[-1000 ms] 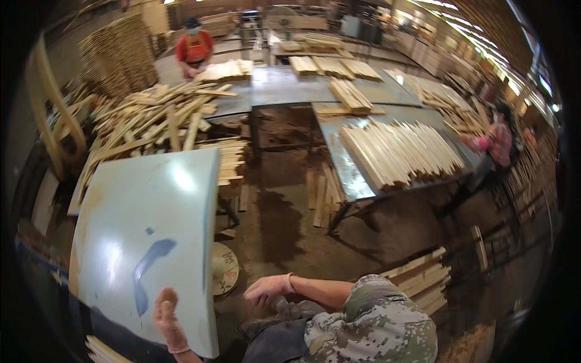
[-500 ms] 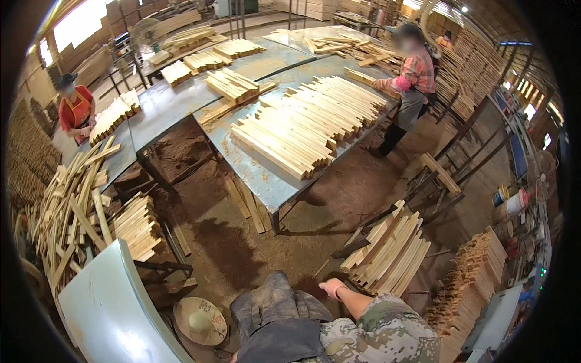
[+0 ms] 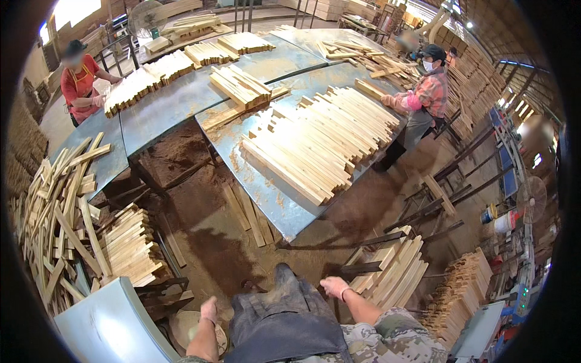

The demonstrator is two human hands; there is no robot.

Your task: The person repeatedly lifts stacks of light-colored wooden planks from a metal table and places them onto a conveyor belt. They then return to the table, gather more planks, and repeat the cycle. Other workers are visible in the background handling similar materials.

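Brown workshop floor [image 3: 209, 254] stretched below; near the empty, loosely parted right hand [image 3: 334, 287], long pale wooden strips [image 3: 402, 270] lay stacked, probably stiff, singly light, best gripped mid-length. Left hand [image 3: 209, 310]: spread I could not tell.

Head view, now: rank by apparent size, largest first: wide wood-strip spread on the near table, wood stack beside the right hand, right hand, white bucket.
1. Wide wood-strip spread
2. Wood stack
3. Right hand, white bucket: too alike to rank; the hand is nearer.
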